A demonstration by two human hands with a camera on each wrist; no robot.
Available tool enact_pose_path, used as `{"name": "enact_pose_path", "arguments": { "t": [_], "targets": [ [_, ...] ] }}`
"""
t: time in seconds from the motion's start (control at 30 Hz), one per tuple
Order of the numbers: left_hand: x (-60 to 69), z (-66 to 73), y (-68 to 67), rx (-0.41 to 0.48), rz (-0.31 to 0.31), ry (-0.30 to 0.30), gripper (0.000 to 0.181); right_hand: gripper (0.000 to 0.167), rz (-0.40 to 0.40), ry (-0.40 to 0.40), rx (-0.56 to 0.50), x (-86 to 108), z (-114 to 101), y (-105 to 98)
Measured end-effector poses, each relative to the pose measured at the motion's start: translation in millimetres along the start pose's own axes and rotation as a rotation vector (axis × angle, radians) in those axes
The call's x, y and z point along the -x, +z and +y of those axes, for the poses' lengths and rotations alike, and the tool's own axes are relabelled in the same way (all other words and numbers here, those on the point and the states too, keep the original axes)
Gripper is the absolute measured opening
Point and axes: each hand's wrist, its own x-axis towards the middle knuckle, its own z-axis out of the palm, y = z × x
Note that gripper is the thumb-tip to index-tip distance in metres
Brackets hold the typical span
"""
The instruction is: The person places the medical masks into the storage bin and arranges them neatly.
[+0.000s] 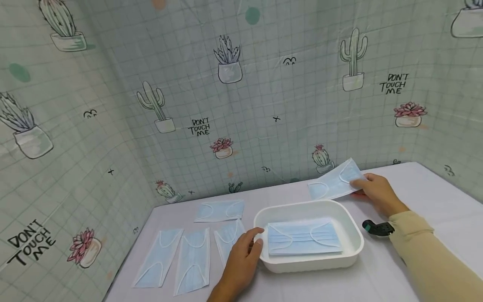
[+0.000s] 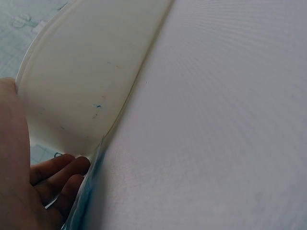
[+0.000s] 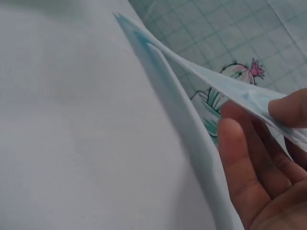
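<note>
The right hand [image 1: 377, 193] pinches one end of a pale blue face mask [image 1: 332, 182], raised behind the white tray [image 1: 311, 267]. In the right wrist view, the thumb of the right hand [image 3: 268, 163] lies on the mask [image 3: 206, 76]; a second pale blue layer shows beneath it. At the tray's left end, the left hand [image 1: 239, 262] grips the rim. The left wrist view shows the left hand [image 2: 48, 187] with its fingers bent beside the tray wall [image 2: 86, 86] and a blue mask edge [image 2: 84, 203]. Inside the tray lies a mask or stack [image 1: 302, 238].
Left of the tray, several masks lie on the white table [image 1: 434, 251]: one crosswise [image 1: 220, 211], others lengthwise [image 1: 160, 256], [image 1: 194, 260], the mask nearest the tray [image 1: 226, 237] partly behind the left hand. A black strap-like object [image 1: 378, 228] is by the right sleeve. Patterned cloth [image 1: 256, 105] hangs behind.
</note>
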Motion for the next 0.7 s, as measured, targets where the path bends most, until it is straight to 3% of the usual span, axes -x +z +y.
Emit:
{"name": "enact_pose_path", "arguments": {
  "t": [0.2, 0.5, 0.7],
  "targets": [
    [0.0, -0.7, 0.2, 0.001, 0.008, 0.009, 0.035, 0.052, 0.029, 0.029, 0.012, 5.2, 5, 3],
    [-0.4, -2.8, 0.1, -0.005, 0.001, -0.006, 0.036, 0.062, 0.009, 0.004, -0.018, 10.5, 7, 3],
    [-0.3, -2.9, 1.8, -0.005, 0.006, 0.019, 0.035, 0.065, 0.044, 0.089, -0.063, 14.9, 4, -1]
  ]
}}
